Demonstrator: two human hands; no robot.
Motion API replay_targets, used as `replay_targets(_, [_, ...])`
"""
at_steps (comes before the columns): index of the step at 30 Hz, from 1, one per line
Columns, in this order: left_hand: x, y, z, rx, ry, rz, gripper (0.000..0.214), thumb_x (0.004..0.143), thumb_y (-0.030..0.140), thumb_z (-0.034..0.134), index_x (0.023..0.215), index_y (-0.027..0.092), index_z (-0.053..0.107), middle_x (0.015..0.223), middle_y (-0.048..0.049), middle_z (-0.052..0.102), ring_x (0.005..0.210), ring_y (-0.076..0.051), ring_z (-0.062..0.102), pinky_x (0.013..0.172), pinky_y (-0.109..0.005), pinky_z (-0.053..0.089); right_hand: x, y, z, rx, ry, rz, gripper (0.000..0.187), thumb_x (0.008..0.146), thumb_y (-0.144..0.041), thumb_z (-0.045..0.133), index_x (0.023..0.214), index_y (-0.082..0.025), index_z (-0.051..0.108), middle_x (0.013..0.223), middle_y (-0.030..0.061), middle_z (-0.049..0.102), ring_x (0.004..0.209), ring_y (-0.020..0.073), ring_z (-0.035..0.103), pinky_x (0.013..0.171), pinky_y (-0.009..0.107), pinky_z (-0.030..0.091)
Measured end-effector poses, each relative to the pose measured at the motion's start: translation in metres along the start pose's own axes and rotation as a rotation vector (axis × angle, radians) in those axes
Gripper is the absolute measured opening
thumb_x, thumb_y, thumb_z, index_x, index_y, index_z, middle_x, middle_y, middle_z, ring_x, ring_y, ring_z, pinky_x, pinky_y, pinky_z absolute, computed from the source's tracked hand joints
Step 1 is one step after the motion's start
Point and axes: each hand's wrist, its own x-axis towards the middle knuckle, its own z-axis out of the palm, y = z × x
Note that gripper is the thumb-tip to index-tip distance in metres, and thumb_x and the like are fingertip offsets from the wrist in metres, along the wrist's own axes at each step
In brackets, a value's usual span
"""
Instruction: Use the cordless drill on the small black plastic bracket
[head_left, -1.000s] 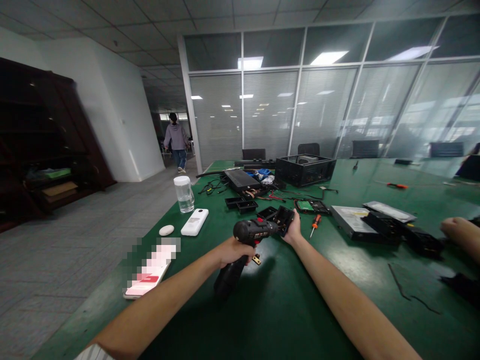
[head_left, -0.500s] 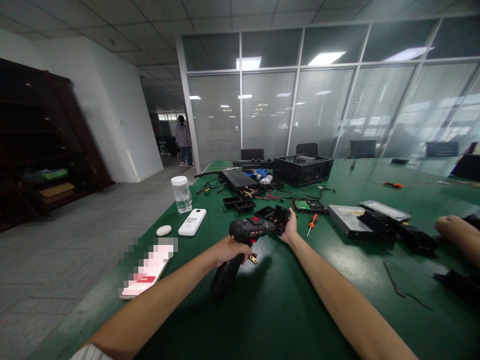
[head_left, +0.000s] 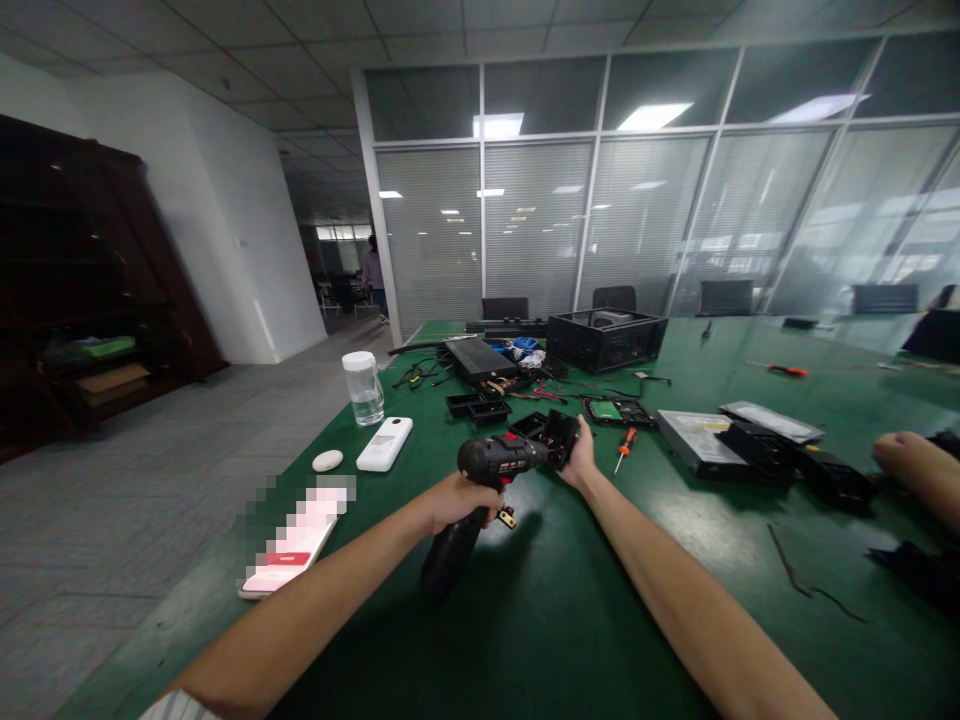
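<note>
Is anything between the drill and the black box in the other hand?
Nothing that I can see. The left hand holds the drill, its front end close up against the box in the right hand; whether they touch is too small to tell. The screwdriver lies off to the right.

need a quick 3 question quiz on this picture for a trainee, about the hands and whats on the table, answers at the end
1. What does the left hand hold?
A) an orange-handled screwdriver
B) a power drill
C) a phone

2. True or false: the white-lidded bottle stands upright on the green table.

3. Fill in the colour: the right hand holds a ____ part by the front end of the power drill.

Key: 1. B; 2. true; 3. black
</note>
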Motion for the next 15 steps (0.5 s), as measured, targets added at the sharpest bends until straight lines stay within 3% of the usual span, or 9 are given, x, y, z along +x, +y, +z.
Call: replay_targets(15, [-0.0004,0.0003,0.0004,-0.002,-0.012,0.015,0.007,0.058,0.015,0.052,0.063,0.011,0.054,0.052,-0.0003,0.051,0.049,-0.010,0.047,0.051,-0.024,0.037,-0.0001,0.0000,0.0020,0.020,-0.004,-0.011,0.046,0.073,-0.055,0.036,0.074,-0.017,0.060,0.064,0.0058,0.063,0.057,0.0197,0.059,0.053,0.033,0.046])
